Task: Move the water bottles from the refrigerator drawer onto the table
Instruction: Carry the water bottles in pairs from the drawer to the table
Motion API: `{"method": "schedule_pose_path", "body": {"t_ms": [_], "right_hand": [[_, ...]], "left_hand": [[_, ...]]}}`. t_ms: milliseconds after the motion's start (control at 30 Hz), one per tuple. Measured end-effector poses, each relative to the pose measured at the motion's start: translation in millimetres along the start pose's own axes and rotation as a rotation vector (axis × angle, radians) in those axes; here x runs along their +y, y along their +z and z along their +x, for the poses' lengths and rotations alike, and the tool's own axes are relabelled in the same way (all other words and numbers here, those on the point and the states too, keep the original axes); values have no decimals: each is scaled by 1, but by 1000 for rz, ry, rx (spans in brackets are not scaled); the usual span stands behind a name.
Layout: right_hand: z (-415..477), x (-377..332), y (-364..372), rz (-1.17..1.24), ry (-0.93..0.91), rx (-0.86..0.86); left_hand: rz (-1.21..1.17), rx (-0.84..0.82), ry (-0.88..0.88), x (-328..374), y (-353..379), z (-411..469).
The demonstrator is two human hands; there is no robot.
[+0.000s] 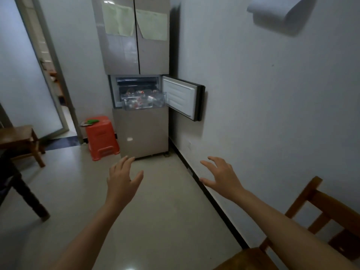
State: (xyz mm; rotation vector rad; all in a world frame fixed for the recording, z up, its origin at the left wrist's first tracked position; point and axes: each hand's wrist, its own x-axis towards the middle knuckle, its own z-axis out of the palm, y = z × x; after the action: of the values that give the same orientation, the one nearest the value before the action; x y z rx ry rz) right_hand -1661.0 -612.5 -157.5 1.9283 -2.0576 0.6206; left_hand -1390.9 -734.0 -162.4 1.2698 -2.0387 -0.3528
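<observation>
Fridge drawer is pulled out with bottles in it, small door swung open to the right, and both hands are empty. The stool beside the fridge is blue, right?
The stool is orange-red, not blue, as the head view shows. The rest holds.

We find clear plastic water bottles (143,99) in the pulled-out transparent drawer (144,101) of the tall beige refrigerator (136,55); the orange plastic stool (102,137) stands left of it.
</observation>
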Motion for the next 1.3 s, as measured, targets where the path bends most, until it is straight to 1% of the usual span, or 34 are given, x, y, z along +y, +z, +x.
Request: {"method": "schedule_pose_path", "body": {"t_ms": [200, 400, 567, 767, 867, 967, 1100, 1200, 1300], "right_hand": [[57, 18, 37, 112, -109, -17], [123, 13, 88, 89, -254, -21], [189, 10, 120, 47, -319, 15], [285, 14, 146, 11, -329, 76], [309, 18, 163, 13, -307, 79], [324, 30, 186, 24, -279, 31], [352, 54, 211, 36, -232, -11], [376, 71, 225, 45, -213, -27], [412, 96, 242, 32, -248, -2]], "left_hand": [[105, 61, -139, -16, 8, 19], [181, 113, -226, -53, 12, 61], [160, 139, -241, -88, 21, 117], [101, 136, -177, -127, 29, 207], [100, 134, -163, -142, 38, 237], [73, 97, -208, -152, 56, 258], [57, 36, -219, -165, 85, 291], [46, 37, -217, -166, 103, 323], [51, 52, -184, -168, 123, 368]]}}
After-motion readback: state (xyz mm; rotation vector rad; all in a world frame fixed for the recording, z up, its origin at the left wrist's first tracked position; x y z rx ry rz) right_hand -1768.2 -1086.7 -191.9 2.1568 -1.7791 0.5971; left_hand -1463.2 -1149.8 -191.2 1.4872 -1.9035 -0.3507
